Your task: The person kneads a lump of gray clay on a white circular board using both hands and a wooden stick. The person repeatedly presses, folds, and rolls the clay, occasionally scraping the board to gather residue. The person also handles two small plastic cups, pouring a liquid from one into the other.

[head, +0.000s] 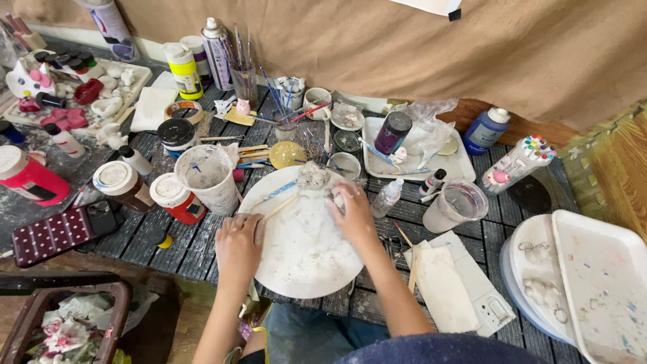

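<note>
Round white plate (303, 256) sits at table (168, 249) centre, small grey-white clay figure (313, 176) at its 12 o'clock edge. Left hand (237, 244) at plate's 9 o'clock, fingers curled around a thin stick (278, 207). Right hand (354, 217) at 2 o'clock, fingers closed on a small white lump (339, 200).

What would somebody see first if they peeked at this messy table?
Probably the big round white plate in the middle, with the left hand and right hand resting on it near a small white lump at its top edge. Next, the bright paint bottles: a red one far left and a yellow-banded one at the back, near a cup of brushes.
</note>
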